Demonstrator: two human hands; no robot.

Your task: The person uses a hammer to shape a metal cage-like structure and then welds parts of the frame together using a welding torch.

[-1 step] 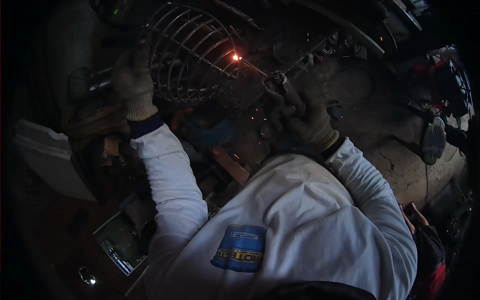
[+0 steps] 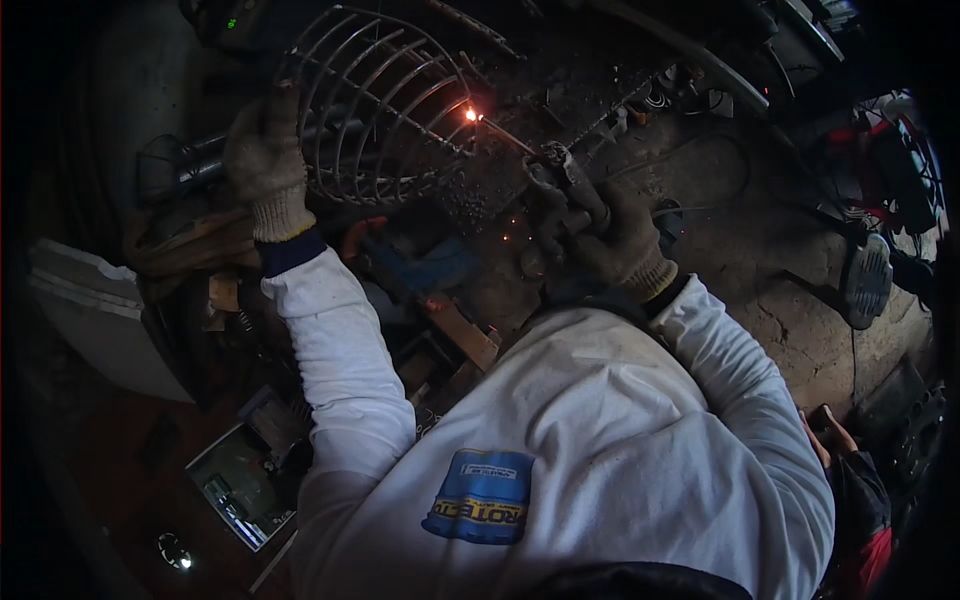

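A curved cage of metal rods stands at the upper left, its bars running in bowed rows. At its left edge is my gloved left hand, the fingers closed on the rim. My gloved right hand is wrapped round a welding electrode holder. From the holder a thin electrode reaches left to the cage's right edge. A bright orange-white glow burns where the electrode tip meets the rods. Dark shadow partly hides the left fingertips.
Below the cage lie a blue tool-like object and a brown bar. A white slab leans at left. On the right are a shoe, a red-and-black object and part of another person.
The surroundings look brighter now, and the flying sparks sit in different spots. Both hands, the electrode and the cage hold the same positions.
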